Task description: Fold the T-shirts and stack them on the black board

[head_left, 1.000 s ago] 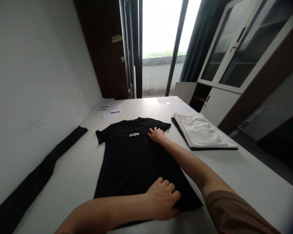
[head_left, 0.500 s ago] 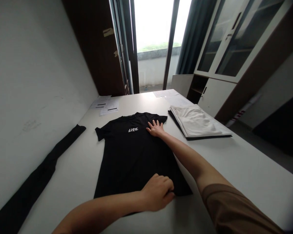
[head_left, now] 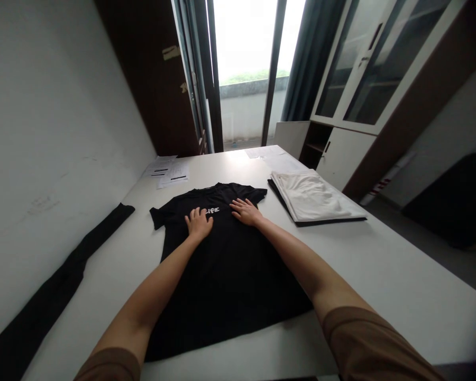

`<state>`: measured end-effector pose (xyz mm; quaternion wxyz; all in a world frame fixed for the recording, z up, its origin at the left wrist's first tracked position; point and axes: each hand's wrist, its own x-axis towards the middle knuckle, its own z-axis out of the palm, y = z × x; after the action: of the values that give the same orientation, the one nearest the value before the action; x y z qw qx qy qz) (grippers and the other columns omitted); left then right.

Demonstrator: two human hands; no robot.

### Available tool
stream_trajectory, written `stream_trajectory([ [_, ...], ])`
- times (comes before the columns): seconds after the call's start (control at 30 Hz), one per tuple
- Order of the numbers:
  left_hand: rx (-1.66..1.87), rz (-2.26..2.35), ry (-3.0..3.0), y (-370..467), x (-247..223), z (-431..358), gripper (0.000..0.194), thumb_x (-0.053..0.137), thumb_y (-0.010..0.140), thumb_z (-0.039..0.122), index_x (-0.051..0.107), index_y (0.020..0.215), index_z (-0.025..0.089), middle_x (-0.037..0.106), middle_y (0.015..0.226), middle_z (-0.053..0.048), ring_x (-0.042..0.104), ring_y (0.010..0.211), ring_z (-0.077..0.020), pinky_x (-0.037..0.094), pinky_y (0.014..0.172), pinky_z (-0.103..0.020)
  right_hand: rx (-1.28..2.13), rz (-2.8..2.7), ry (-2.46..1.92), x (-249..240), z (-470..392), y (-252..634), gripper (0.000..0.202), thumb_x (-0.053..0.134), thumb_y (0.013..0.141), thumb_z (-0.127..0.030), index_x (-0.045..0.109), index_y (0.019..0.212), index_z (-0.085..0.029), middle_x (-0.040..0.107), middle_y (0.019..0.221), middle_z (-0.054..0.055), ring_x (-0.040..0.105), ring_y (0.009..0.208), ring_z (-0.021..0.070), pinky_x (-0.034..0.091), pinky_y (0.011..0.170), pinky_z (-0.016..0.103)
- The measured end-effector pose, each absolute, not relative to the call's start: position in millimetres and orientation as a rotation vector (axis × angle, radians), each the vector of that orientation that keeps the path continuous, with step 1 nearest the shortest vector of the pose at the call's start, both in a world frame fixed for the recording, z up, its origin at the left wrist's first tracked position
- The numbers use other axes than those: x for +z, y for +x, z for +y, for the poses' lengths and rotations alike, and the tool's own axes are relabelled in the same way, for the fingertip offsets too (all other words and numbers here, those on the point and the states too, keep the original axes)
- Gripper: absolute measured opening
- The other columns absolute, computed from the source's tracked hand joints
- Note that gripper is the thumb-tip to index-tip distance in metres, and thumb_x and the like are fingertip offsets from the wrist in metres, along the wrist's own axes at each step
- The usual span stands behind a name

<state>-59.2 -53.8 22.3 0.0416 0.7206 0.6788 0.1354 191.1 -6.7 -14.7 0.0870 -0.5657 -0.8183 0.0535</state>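
Note:
A black T-shirt (head_left: 230, 280) lies spread out on the white table (head_left: 381, 275), its collar toward the window and its hem toward me. My left hand (head_left: 199, 223) rests on the upper left of the shirt, fingers apart, beside the white print (head_left: 213, 210), which it partly covers. On the other side of the print my right hand (head_left: 246, 211) lies flat on the cloth near the right sleeve, its fingers spread. Neither hand grips the fabric.
Folded white cloth (head_left: 313, 196) lies on dark cloth at the right. A long black garment (head_left: 75, 264) lies along the left wall. Papers (head_left: 173, 172) are at the far left corner, and a white cabinet (head_left: 347, 153) stands beyond the table.
My left hand has moved from the shirt's hem up to its chest and opened. My right hand has slid slightly inward, toward the print.

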Motion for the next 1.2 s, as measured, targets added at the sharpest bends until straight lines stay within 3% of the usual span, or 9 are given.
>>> stream_trajectory([
  [0.1, 0.267, 2.264, 2.061, -90.5, 3.4, -28.6, 0.062, 0.034, 0.099, 0.055, 0.045, 0.151, 0.022, 0.032, 0.164, -0.014, 0.023, 0.15, -0.0409, 0.016, 0.116, -0.071, 0.212, -2.449, -1.713, -14.0, -8.1, 189.8, 0.062, 0.029, 0.103, -0.059, 0.033, 0.16, -0.033, 0.02, 0.169, 0.001, 0.015, 0.156, 0.0237, 0.007, 0.125, 0.046],
  [0.47, 0.051, 2.119, 2.145, -126.3, -19.4, 10.5, 0.089, 0.017, 0.09, 0.081, 0.023, 0.163, 0.029, 0.011, 0.171, -0.008, 0.005, 0.156, -0.0396, 0.006, 0.118, -0.071, 0.187, -2.371, -1.832, -24.9, -32.4, 183.7, 0.069, 0.024, 0.102, -0.066, 0.028, 0.162, -0.031, 0.013, 0.17, 0.005, 0.008, 0.156, 0.0302, 0.004, 0.123, 0.056],
  [0.73, -0.008, 2.024, 2.15, -132.9, -10.2, 27.8, 0.092, 0.025, 0.089, 0.083, 0.023, 0.163, 0.029, 0.007, 0.171, -0.009, 0.003, 0.155, -0.0429, 0.005, 0.115, -0.075, 0.251, -2.296, -1.923, -21.1, -30.6, 175.2, 0.07, 0.029, 0.101, -0.066, 0.033, 0.16, -0.03, 0.017, 0.17, 0.006, 0.01, 0.155, 0.0328, 0.004, 0.122, 0.059],
  [0.97, -0.047, 2.009, 2.202, -137.0, -7.8, 41.8, 0.091, 0.02, 0.089, 0.082, 0.018, 0.164, 0.029, 0.004, 0.171, -0.007, 0.001, 0.156, -0.0392, 0.006, 0.117, -0.072, 0.268, -2.23, -1.923, -19.1, -12.7, 169.0, 0.065, 0.033, 0.102, -0.061, 0.037, 0.158, -0.028, 0.022, 0.168, 0.007, 0.013, 0.155, 0.0303, 0.006, 0.122, 0.056],
  [1.2, -0.006, 2.004, 2.277, -135.4, -4.4, 41.0, 0.087, 0.025, 0.092, 0.08, 0.024, 0.162, 0.028, 0.012, 0.171, -0.008, 0.005, 0.156, -0.0375, 0.008, 0.118, -0.07, 0.312, -2.227, -1.968, -14.4, -30.0, 145.0, 0.075, 0.034, 0.098, -0.071, 0.032, 0.16, -0.03, 0.013, 0.17, 0.011, 0.006, 0.155, 0.039, 0.0, 0.117, 0.069],
])
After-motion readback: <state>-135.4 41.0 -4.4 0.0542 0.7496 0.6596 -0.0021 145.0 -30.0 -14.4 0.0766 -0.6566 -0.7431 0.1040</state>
